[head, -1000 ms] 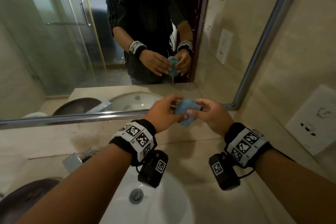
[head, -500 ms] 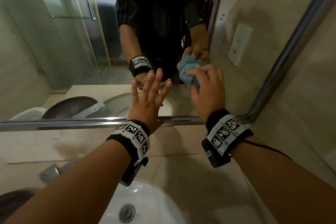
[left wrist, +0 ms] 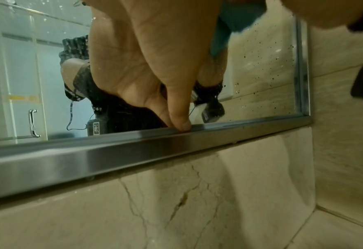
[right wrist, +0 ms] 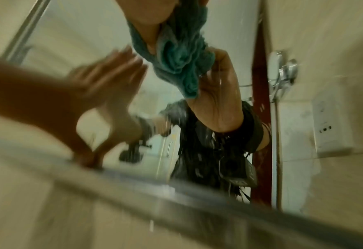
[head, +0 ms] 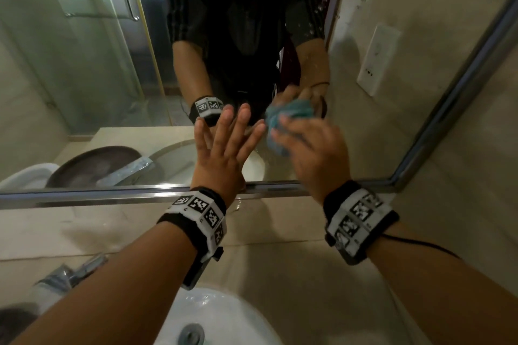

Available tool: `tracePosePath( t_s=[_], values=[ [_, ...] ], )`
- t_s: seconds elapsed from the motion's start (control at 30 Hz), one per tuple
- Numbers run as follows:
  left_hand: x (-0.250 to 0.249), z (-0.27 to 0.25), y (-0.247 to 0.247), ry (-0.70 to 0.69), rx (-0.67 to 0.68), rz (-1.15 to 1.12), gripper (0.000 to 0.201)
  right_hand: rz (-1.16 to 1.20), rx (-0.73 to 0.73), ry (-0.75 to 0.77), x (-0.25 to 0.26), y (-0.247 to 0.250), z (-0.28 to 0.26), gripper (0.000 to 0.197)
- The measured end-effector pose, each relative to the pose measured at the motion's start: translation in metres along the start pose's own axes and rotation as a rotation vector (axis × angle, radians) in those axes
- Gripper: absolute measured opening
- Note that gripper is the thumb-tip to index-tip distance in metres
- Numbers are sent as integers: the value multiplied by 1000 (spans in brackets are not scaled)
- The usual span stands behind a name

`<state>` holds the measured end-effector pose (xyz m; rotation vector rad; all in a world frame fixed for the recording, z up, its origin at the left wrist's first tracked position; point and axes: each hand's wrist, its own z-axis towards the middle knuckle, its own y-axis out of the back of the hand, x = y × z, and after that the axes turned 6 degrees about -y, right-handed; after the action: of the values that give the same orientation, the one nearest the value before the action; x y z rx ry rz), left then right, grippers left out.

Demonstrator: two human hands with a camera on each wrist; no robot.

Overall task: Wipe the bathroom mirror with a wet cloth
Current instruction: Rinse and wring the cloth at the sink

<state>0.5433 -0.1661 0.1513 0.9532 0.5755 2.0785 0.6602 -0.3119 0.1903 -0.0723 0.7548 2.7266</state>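
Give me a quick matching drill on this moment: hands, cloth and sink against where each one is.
Things:
1. left hand
2. right hand
3. cloth
4. sink

Places:
A. bunched against the mirror glass
B. below both forearms
C. spread flat on the glass, thumb at the frame
D. pressing the cloth

Pairs: 1-C, 2-D, 3-A, 4-B

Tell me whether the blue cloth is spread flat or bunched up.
Bunched up. The cloth is a crumpled wad that the right hand grips against the mirror; the right wrist view shows its folds.
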Motion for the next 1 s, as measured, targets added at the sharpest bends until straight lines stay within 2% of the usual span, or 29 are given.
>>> tracePosePath(
  t_s=[0.07, 0.1, 0.17, 0.23, 0.3, 0.37, 0.43, 0.5, 0.57, 0.63, 0.7, 0.8, 0.87, 0.93, 1.0],
  values=[
    [3, -1, 0, -4, -32, -11, 111, 13, 212, 119, -3, -12, -42, 41],
    [3, -2, 1, -7, -35, -12, 112, 14, 314, 140, -6, -12, -58, 45],
    [4, -2, 2, -17, -17, -11, 116, -27, 412, 120, -11, -6, -66, 45],
    [5, -1, 4, -16, 2, -6, 119, -37, 343, 50, -8, 2, -43, 42],
    [6, -3, 10, -22, 5, -32, 120, 2, 120, -41, 0, 10, -5, 30],
    [12, -11, 17, -32, -6, -108, 116, 76, -102, -119, 6, 14, 23, 26],
    [21, -24, 22, -11, 15, -211, 114, 75, -186, -123, 11, 9, 23, 23],
    [30, -36, 20, -4, 52, -180, 116, 39, -93, 0, 16, -9, -2, 21],
    [31, -39, 13, -8, 96, -87, 116, 22, 111, 169, 20, -24, -34, 22],
    [24, -37, 8, 21, 88, -65, 116, 28, 229, 223, 23, -27, -44, 24],
    [18, -34, 6, 59, 64, -82, 117, 61, 208, 179, 29, -20, -29, 23],
    [16, -34, 1, 70, 55, -70, 121, -28, -13, 20, 34, 2, 17, 23],
    [16, -35, -4, 76, 45, -44, 122, -60, -87, -87, 34, 4, 32, 26],
    [15, -35, -7, 89, 27, -26, 122, -35, -38, -10, 36, -13, 15, 25],
    [15, -35, -8, 87, 8, -41, 119, 4, 135, 135, 36, -33, -27, 29]
  ],
)
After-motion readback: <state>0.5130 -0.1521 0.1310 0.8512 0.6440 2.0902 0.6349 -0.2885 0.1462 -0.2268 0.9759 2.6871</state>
